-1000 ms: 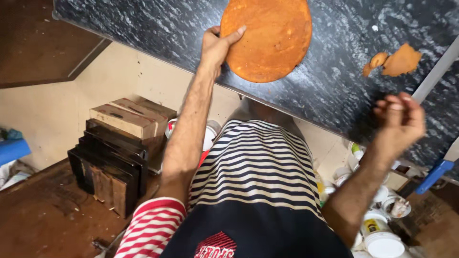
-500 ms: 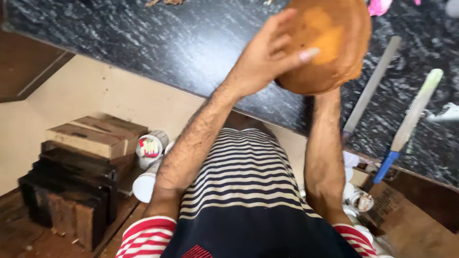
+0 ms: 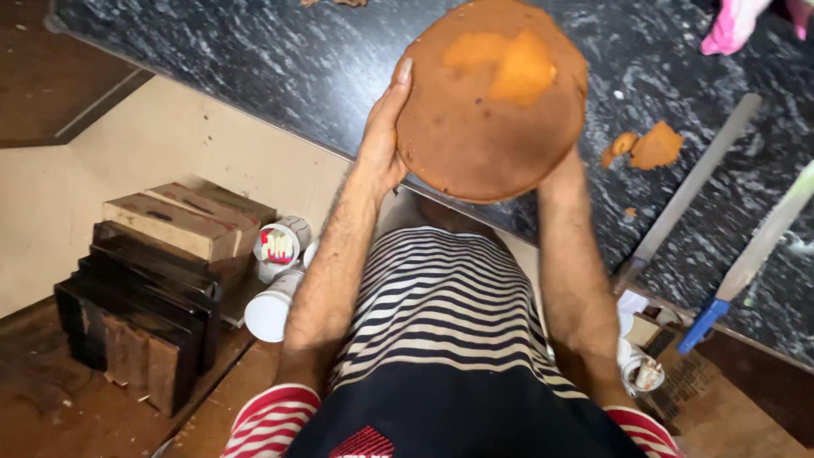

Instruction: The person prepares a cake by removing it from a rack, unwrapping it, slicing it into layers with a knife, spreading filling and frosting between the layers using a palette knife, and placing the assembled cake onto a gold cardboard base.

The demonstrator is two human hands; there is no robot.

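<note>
Both hands hold a round sponge cake (image 3: 487, 102) up over the near edge of the dark, white-veined stone desk (image 3: 229, 59). The cake is a flat disc with a matte, finely pored brown crust, and a ragged patch near its top has peeled away to show lighter orange crumb. Being round, it has no long axis; its broad face is tilted up toward the camera, with its lower rim toward the person's striped shirt. The left hand (image 3: 383, 140) cups the cake's left rim, fingers straight along the edge, its grip closed on the cake. The right hand (image 3: 561, 170) is mostly hidden behind the lower right rim; only the wrist and heel show pressed against it, so it also bears the cake. On the desk to the right lie torn orange cake scraps (image 3: 644, 148), and beyond them a long, flat metal blade (image 3: 695, 182) and a second knife with a blue handle (image 3: 750, 254), both slanting from upper right to lower left. Below the desk stand stacked dark wooden boxes (image 3: 148, 288) and white plastic cups (image 3: 275, 280).
</note>
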